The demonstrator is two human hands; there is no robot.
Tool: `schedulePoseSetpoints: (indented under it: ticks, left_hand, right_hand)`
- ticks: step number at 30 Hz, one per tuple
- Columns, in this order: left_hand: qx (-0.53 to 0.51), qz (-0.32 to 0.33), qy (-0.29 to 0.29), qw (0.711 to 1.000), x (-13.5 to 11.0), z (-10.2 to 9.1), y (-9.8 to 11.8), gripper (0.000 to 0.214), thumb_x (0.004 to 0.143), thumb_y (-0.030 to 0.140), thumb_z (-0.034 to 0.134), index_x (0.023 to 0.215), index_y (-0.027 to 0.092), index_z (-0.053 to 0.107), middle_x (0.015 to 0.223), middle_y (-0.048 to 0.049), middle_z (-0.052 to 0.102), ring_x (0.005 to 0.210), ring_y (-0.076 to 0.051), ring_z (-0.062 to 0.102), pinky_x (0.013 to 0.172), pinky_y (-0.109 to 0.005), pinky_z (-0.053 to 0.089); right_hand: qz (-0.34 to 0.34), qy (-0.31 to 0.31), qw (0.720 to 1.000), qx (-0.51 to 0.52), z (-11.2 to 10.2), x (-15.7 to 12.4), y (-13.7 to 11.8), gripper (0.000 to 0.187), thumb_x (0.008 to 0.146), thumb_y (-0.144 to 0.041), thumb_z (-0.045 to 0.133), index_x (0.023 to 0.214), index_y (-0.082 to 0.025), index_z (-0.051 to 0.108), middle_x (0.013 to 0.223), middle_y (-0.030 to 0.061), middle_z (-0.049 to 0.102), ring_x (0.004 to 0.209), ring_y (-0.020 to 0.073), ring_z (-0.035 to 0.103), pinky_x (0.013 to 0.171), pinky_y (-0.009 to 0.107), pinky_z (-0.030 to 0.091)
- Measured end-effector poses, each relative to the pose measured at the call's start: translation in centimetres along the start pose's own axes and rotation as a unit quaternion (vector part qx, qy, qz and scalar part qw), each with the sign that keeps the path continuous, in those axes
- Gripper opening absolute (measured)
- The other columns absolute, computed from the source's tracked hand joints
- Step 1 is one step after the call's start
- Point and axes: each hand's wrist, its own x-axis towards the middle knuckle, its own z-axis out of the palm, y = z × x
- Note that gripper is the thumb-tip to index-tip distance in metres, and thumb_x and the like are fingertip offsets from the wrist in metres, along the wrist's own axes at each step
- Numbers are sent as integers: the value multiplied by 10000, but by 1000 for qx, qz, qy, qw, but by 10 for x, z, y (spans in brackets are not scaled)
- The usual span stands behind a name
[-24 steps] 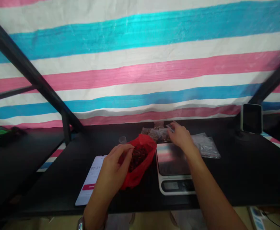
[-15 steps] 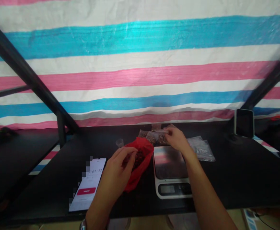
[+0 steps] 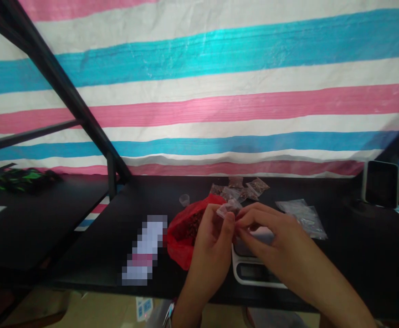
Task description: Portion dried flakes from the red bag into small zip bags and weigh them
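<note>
My left hand [image 3: 211, 246] and my right hand [image 3: 271, 234] meet in front of me, with a small clear plastic bag [image 3: 229, 208] pinched between their fingers. Just left of my left hand lies a red plastic bag [image 3: 182, 241] holding dark reddish-brown dried pieces. My hands partly hide a digital kitchen scale [image 3: 254, 271] with a white body, and only its front edge and display show clearly. Beyond my fingers lies a loose pile of small clear bags [image 3: 242, 189] with brownish contents.
A small clear plastic cup [image 3: 184, 199] stands behind the red bag. A phone [image 3: 145, 250] lies on the black table [image 3: 353, 259], its screen blurred. To the right are a larger clear bag [image 3: 304, 218] and an upright dark-screened device [image 3: 380, 184]. A striped tarp hangs behind.
My right hand has come left from the pile with a small clear bag. My left hand has left the red bag to meet it, and both now hold the small bag over the scale.
</note>
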Motion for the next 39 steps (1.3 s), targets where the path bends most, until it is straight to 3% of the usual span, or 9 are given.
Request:
schedulePoseSetpoints:
  ticks: [7, 14, 20, 26, 29, 32, 34, 36, 39]
  left_hand:
    - [4, -17, 6, 1000, 8, -11, 1, 155, 907, 339, 761, 970, 199, 745, 934, -29, 771, 890, -170, 716, 790, -256, 574]
    - [33, -9, 46, 998, 6, -8, 6, 155, 828, 294, 816, 939, 186, 807, 994, -65, 821, 952, -223, 768, 870, -323, 618]
    - [29, -4, 80, 996, 7, -6, 7, 97, 791, 285, 819, 827, 199, 793, 838, -33, 818, 809, -200, 766, 731, -284, 620]
    - [86, 12, 49, 995, 5, -8, 18, 160, 872, 346, 756, 808, 201, 778, 740, -12, 766, 667, -160, 686, 605, -241, 550]
    - [132, 30, 43, 990, 2, -7, 24, 218, 930, 358, 706, 775, 206, 726, 693, 6, 714, 630, -145, 646, 574, -229, 501]
    - [202, 53, 40, 977, -3, -4, 27, 284, 986, 356, 638, 742, 213, 665, 669, 15, 670, 617, -140, 607, 567, -233, 455]
    - [250, 60, 30, 966, -5, -4, 29, 284, 1001, 346, 613, 749, 219, 649, 673, 15, 662, 618, -145, 600, 572, -245, 441]
    - [277, 63, 19, 959, -7, -5, 32, 251, 1001, 328, 606, 775, 225, 644, 728, 5, 693, 668, -158, 639, 617, -257, 470]
    - [232, 70, 14, 970, -5, -11, 35, 203, 999, 323, 590, 831, 227, 653, 834, -12, 742, 754, -170, 696, 698, -267, 531]
  right_hand:
    - [17, 31, 995, -91, 13, 6, 6, 150, 980, -209, 615, 883, -268, 712, 1037, 9, 747, 924, 202, 706, 865, 342, 505]
    - [13, 79, 992, -96, 14, 12, 10, 130, 880, -188, 684, 763, -244, 671, 933, -1, 735, 794, 182, 667, 761, 331, 484]
    - [13, 74, 997, 2, 9, 9, 3, 145, 856, -233, 690, 713, -239, 709, 831, 17, 744, 693, 164, 652, 616, 277, 491]
    - [120, 38, 975, 181, 11, 7, -3, 226, 846, -407, 723, 734, -211, 714, 726, 22, 709, 644, 170, 647, 572, 271, 519]
    - [132, 106, 968, 186, 19, 7, -4, 262, 819, -428, 720, 690, -214, 641, 691, 17, 671, 589, 164, 630, 519, 267, 508]
    - [123, 225, 958, 129, 23, 5, -4, 257, 799, -400, 725, 673, -226, 583, 740, 21, 664, 573, 164, 637, 483, 262, 506]
    - [107, 272, 952, 89, 21, 4, 0, 246, 806, -379, 728, 683, -227, 579, 783, 25, 669, 607, 163, 643, 508, 259, 520]
    - [91, 255, 959, 82, 17, 3, 7, 238, 845, -401, 729, 730, -225, 618, 813, 26, 681, 667, 167, 656, 562, 255, 540]
    - [93, 185, 967, 149, 17, 5, 21, 348, 911, -581, 696, 913, -233, 693, 931, 55, 737, 818, 204, 708, 679, 284, 594]
